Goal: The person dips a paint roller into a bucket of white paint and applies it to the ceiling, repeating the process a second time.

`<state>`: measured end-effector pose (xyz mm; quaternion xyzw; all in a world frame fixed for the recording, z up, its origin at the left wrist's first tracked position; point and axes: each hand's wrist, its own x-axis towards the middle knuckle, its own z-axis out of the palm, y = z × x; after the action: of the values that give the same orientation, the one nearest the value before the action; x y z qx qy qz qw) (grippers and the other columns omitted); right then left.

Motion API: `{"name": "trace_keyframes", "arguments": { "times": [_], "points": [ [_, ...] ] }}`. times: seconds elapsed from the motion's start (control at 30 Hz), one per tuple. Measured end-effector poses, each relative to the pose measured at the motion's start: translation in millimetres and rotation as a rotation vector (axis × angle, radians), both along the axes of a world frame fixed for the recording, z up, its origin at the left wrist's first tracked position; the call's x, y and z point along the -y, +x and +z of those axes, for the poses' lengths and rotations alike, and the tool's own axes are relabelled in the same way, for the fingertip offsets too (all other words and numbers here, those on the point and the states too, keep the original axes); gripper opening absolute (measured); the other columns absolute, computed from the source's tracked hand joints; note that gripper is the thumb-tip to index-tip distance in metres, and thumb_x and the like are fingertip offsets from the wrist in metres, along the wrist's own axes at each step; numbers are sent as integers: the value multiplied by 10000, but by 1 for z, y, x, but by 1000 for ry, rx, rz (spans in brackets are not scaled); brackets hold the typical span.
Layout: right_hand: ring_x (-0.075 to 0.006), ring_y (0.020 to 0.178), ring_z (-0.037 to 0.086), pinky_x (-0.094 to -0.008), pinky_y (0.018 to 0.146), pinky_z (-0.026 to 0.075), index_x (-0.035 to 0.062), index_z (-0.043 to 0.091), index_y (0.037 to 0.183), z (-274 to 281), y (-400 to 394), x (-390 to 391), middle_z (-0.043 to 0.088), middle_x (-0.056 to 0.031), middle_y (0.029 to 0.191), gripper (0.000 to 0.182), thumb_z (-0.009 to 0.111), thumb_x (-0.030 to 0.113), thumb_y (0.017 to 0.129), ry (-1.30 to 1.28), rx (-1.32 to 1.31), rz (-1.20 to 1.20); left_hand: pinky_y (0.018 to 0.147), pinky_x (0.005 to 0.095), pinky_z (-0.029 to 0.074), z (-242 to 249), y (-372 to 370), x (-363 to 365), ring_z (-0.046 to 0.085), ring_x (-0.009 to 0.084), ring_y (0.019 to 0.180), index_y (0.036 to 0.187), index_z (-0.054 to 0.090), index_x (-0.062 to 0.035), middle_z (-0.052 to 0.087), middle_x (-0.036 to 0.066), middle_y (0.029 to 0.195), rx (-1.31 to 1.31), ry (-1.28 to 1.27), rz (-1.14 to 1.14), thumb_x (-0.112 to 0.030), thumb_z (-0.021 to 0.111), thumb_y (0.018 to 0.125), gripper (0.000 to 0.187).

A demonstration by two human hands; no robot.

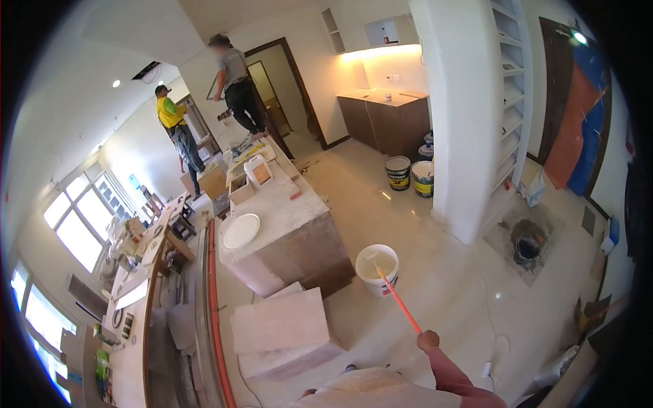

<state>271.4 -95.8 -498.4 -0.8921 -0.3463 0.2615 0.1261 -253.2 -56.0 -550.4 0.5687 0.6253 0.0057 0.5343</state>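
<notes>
My right hand (428, 341) is closed around the lower end of an orange pole (405, 307). The pole slants up and to the left into a white bucket (367, 284) on the floor. At its far end a pale paint roller head (371, 258) is inside the bucket, partly blending with the pale contents. Only a small part of my left hand (308, 393) shows at the bottom edge, beside my pale shirt; its fingers are hidden. A pale box-like block (280, 321) stands on the floor left of the bucket.
A long counter (286, 224) carries a round white lid (241, 231) and a jug (258, 170). Two people (238, 85) (178, 132) stand raised behind it. Paint buckets (398, 173) stand by the white column (462, 122). A cable (487, 340) crosses the floor; a black bucket (526, 246) stands right.
</notes>
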Motion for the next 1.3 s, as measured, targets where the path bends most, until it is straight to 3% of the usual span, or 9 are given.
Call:
{"name": "trace_keyframes", "arguments": {
  "times": [1.03, 1.2, 1.3],
  "points": [
    [-391, 906, 694, -480, 820, 546, -32, 723, 896, 0, -15, -4, 711, -241, 931, 458, 527, 381, 919, 1, -15, 28, 721, 313, 552, 3, 21, -27, 677, 144, 903, 1307, 613, -100, 722, 53, 1092, 12, -127, -125, -226, 633, 925, 402],
    [-392, 911, 695, -478, 826, 547, -31, 724, 894, -2, -14, 7, 712, -240, 934, 466, 531, 393, 916, 0, -34, -2, 712, 312, 553, 41, 52, -97, 676, 140, 905, 1325, 600, -101, 720, 53, 1099, 177, -174, -209, -218, 632, 926, 416],
    [-388, 916, 695, -478, 828, 547, -33, 724, 907, -6, -11, 10, 713, -239, 942, 471, 519, 391, 927, -9, -24, 23, 735, 331, 546, 145, 90, -176, 671, 159, 873, 1252, 620, -55, 725, 62, 1066, 339, 314, -158, -120, 635, 910, 348]
  ]
}}
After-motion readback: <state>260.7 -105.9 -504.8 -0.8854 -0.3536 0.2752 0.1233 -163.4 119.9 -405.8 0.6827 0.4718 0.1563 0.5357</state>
